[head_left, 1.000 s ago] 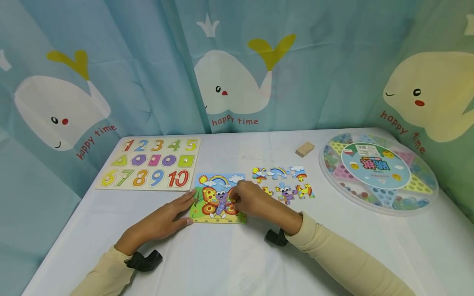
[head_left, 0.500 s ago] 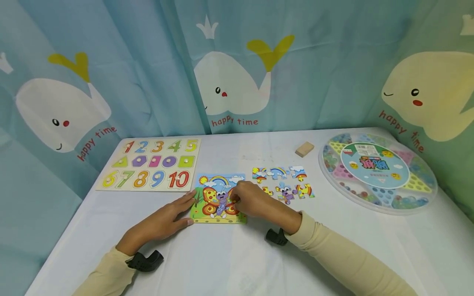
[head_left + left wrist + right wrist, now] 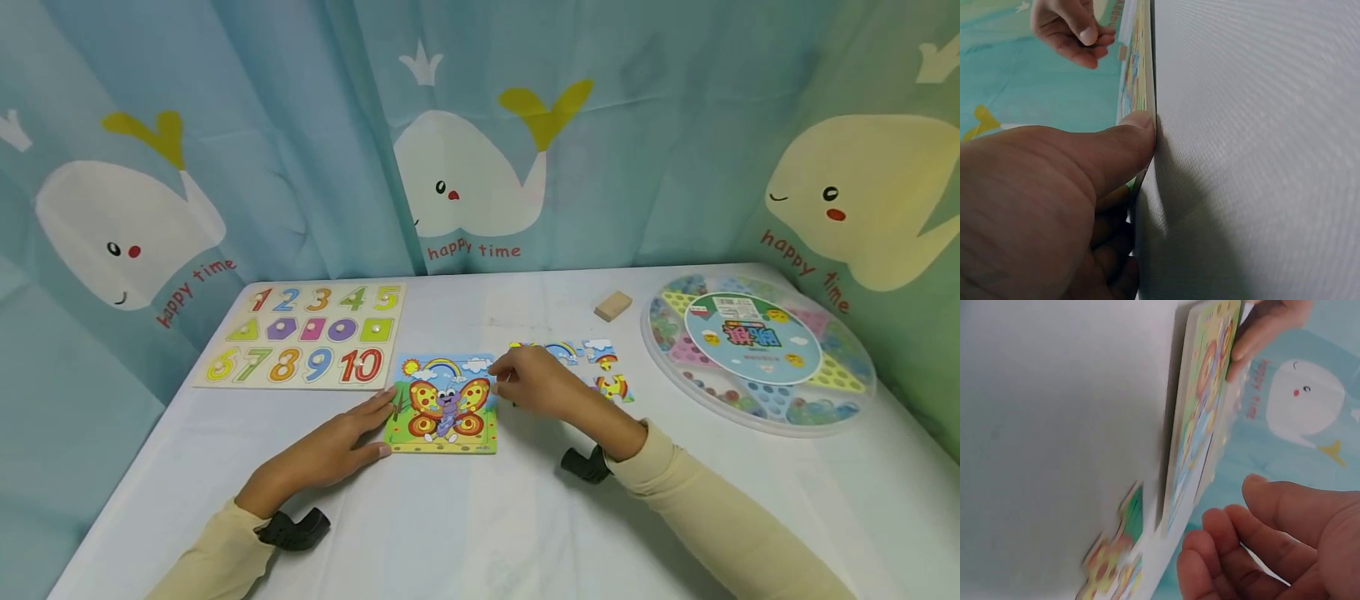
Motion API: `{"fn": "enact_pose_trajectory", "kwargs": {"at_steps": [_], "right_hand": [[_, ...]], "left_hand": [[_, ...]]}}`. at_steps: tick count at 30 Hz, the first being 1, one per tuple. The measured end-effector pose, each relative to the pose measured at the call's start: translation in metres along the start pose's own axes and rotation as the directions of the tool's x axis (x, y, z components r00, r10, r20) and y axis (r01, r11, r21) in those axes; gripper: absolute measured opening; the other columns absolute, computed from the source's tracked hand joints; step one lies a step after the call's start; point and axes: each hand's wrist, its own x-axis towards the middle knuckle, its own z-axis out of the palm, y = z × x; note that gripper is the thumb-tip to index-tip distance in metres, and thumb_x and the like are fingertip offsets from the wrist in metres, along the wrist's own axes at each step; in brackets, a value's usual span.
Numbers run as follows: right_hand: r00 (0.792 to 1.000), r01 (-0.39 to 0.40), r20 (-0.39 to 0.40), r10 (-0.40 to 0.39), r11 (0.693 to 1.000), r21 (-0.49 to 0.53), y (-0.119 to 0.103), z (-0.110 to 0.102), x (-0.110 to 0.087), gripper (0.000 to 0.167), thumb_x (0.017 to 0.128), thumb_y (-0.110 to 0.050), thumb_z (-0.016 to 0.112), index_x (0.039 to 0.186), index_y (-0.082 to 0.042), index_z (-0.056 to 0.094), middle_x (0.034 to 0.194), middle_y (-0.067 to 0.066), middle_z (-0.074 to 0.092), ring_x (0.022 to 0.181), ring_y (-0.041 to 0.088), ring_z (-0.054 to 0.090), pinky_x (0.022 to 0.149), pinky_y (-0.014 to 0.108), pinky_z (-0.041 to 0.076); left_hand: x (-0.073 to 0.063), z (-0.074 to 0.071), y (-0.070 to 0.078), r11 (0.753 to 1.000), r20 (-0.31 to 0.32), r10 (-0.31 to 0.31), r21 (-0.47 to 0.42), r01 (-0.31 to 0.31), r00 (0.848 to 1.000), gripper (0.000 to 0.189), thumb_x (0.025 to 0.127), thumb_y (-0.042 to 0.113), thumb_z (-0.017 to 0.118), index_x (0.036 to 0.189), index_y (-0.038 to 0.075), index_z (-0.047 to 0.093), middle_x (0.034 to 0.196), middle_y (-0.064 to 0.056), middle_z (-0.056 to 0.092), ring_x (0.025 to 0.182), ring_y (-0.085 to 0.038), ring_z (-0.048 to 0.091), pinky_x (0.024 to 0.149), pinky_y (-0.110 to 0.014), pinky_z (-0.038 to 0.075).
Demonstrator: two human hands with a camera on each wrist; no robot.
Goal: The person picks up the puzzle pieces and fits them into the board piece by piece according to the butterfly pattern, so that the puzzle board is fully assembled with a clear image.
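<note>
A butterfly puzzle board (image 3: 442,446) lies flat on the white table, its whole butterfly picture showing. My left hand (image 3: 333,442) rests against the board's left side, thumb at the near corner and fingers along the edge. To the right of the board hovers my right hand (image 3: 540,385), thumb and fingers loosely curved. Nothing shows between them in the right wrist view. Under and behind this hand are several loose jigsaw pieces: a cloud piece (image 3: 602,352), a wing piece (image 3: 615,387) and part of a rainbow piece (image 3: 562,350). Others are hidden by the hand.
A number and shape peg board (image 3: 300,333) lies at the back left. A small wooden block (image 3: 613,305) sits behind the pieces. At the right is a round clear-lidded marble game (image 3: 757,350). A whale-print curtain (image 3: 480,150) hangs behind the table.
My right hand has moved right, off the board and over the loose pieces, uncovering the butterfly's right wing. The left hand stays at the board's edge.
</note>
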Motion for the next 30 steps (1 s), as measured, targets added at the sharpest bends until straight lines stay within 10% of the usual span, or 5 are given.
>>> {"fn": "enact_pose_trajectory", "kwargs": {"at_steps": [30], "right_hand": [[0.996, -0.067, -0.063, 0.069, 0.997, 0.031, 0.042, -0.006, -0.009, 0.024, 0.089, -0.002, 0.063, 0.111, 0.006, 0.069, 0.102, 0.01, 0.068, 0.086, 0.019, 0.06, 0.072, 0.033, 0.052]], "left_hand": [[0.0, 0.0, -0.002, 1.0, 0.003, -0.002, 0.011, 0.002, 1.0, 0.065, 0.095, 0.025, 0.065, 0.15, 0.004, 0.036, 0.161, -0.004, 0.018, 0.145, -0.028, 0.019, 0.112, -0.049, 0.026]]}}
